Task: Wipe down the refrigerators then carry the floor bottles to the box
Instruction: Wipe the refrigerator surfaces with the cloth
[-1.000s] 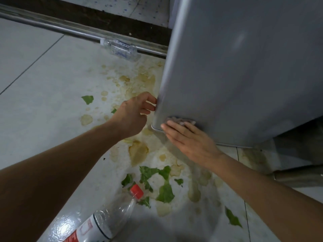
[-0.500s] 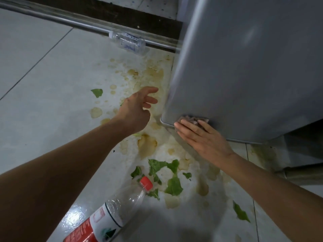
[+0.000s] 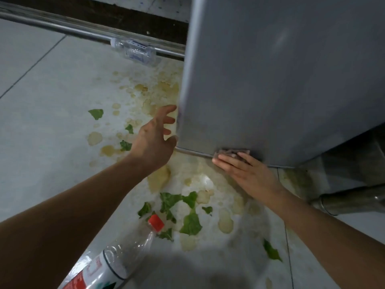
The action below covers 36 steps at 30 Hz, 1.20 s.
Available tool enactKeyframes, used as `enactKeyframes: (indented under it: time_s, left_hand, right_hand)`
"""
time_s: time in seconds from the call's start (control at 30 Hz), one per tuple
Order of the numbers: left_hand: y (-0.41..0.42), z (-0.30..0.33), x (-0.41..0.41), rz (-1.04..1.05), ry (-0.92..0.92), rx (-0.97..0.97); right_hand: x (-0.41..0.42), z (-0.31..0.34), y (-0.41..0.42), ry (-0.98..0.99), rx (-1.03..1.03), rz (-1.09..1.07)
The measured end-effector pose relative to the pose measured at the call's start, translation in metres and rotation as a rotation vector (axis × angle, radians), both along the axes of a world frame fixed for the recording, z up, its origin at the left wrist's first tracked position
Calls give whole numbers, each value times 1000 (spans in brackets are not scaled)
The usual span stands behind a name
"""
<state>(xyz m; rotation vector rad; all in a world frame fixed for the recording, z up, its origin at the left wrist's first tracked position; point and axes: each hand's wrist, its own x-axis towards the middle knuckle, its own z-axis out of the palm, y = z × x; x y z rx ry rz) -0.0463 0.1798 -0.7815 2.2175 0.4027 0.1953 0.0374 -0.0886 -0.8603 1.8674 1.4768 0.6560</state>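
A grey refrigerator (image 3: 281, 76) fills the upper right. My right hand (image 3: 248, 174) presses a small brownish cloth (image 3: 233, 152) flat against the bottom edge of its door. My left hand (image 3: 155, 138) is spread open beside the door's lower left corner, thumb near the edge, holding nothing. A clear plastic bottle with a red cap and red-white label (image 3: 116, 261) lies on the floor at the bottom, under my left forearm. A second clear bottle (image 3: 134, 51) lies against the metal rail at the back.
The white tiled floor (image 3: 41, 142) has yellowish spill stains (image 3: 158, 178) and scattered green leaf scraps (image 3: 190, 223) in front of the fridge. A metal rail (image 3: 62, 28) runs along the back. A metal pipe-like leg (image 3: 350, 202) lies at right.
My right hand slid the cloth to the right along the door's bottom edge. My left hand let go of the door's corner and opened its fingers.
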Motion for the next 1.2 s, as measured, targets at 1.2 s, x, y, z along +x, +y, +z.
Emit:
enactKeyframes:
  time_s: [1.2]
  left_hand:
    - [-50,65,-24,-488,-160,898]
  right_hand:
    - [-56,39,45,565,1216,-500]
